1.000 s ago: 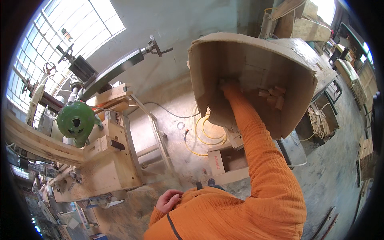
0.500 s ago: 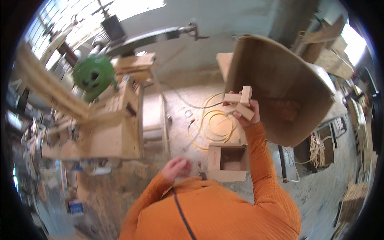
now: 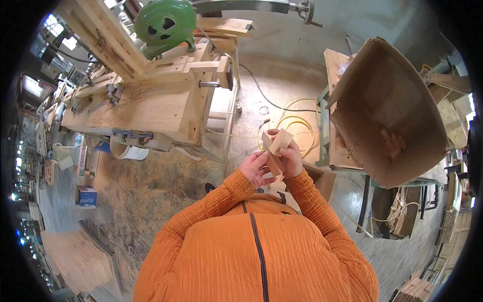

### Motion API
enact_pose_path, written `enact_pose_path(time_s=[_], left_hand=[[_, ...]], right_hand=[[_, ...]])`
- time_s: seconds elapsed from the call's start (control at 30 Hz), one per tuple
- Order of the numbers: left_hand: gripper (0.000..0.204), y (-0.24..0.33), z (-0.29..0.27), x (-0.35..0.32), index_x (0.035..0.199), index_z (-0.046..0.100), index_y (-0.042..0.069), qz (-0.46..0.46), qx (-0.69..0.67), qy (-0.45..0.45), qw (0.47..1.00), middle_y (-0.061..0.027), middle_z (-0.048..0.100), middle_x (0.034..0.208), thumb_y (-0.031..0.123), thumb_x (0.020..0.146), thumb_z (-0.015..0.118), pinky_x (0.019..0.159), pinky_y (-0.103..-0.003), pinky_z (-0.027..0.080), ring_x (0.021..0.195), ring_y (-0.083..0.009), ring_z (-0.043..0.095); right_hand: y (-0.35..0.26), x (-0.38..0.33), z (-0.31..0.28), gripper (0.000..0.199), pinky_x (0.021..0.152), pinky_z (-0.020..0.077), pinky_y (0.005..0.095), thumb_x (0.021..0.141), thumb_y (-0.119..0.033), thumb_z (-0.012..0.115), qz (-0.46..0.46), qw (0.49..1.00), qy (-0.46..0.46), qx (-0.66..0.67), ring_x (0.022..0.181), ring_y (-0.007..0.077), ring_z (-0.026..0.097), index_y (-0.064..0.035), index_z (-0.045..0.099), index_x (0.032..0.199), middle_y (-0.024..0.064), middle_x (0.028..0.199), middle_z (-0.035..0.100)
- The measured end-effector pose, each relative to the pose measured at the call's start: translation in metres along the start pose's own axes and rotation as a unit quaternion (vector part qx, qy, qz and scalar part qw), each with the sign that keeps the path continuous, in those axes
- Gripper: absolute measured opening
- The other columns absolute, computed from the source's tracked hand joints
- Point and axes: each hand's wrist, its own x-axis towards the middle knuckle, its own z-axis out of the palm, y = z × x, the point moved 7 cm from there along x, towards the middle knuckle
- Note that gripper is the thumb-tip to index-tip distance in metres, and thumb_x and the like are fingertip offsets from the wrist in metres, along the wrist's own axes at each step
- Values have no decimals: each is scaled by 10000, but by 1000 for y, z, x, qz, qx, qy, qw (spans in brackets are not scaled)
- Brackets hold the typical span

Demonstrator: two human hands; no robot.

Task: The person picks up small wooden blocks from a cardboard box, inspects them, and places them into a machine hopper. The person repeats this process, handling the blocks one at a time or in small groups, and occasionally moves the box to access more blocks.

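In front of my chest, my right hand [image 3: 292, 160] is closed around several short pale wooden blocks [image 3: 282, 141], which lie crossed over one another. From the left, my left hand [image 3: 255, 170] pinches the edge of a lower, darker-faced block [image 3: 274, 164] between thumb and forefinger, its other fingers curled loosely beneath. Off to the right, a big open cardboard box [image 3: 352, 90] is tilted toward me, with a small heap of similar wooden blocks [image 3: 393, 143] inside. A smaller open cardboard box [image 3: 327, 185] is partly hidden below my right forearm.
A wooden workbench [image 3: 171, 113] strewn with shavings stands at left, with a green machine [image 3: 166, 25] behind it. Coiled yellow hose [image 3: 307, 123] lies on the floor ahead. Stacked thin boards [image 3: 75, 259] and a blue carton [image 3: 86, 197] are at lower left.
My right hand has drawn the blocks back from beside the large box to my chest. The left hand has come up and taken hold of one block. The view has turned left and downward.
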Motion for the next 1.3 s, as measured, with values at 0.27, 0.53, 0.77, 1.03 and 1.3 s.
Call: enact_pose_path(time_s=[0.27,0.53,0.77,1.03,1.3], left_hand=[[374,21,-49,-39,1234,480,108,55,-112,0,992,-22,560,938,349,955,418,709,-321,490,834,-172,546],[390,18,-58,-63,1248,466,108,186,-38,-87,978,-68,553,1152,353,947,429,861,-397,487,1086,-221,542],[419,9,-82,-91,1300,419,77,88,-75,-161,980,-78,529,1220,219,915,500,914,-400,457,1087,-210,548],[361,32,-112,-99,1231,444,113,58,-70,-174,981,-46,549,1148,187,888,531,902,-382,450,1029,-203,560],[381,105,-166,-147,1225,416,121,50,-51,-185,980,-46,537,1146,236,885,547,918,-395,437,1039,-192,543]], right_hand=[[2,0,20,550,759,501,365,650,-146,575,51,998,-31,27,963,185,544,-4,492,1175,102,1136,528],[14,-40,112,384,919,382,424,630,-188,660,-182,837,-309,-413,1095,342,469,-47,610,983,178,1190,495],[27,-54,139,427,988,339,504,619,-213,689,-189,784,-407,-428,1145,418,450,-57,605,1007,181,1205,506],[49,-46,170,414,976,359,465,638,-229,686,-151,798,-385,-438,1152,402,460,-44,625,1003,229,1280,427],[97,-16,238,395,962,375,435,648,-193,702,-100,857,-318,-393,1179,390,444,-62,631,1014,247,1296,389]])
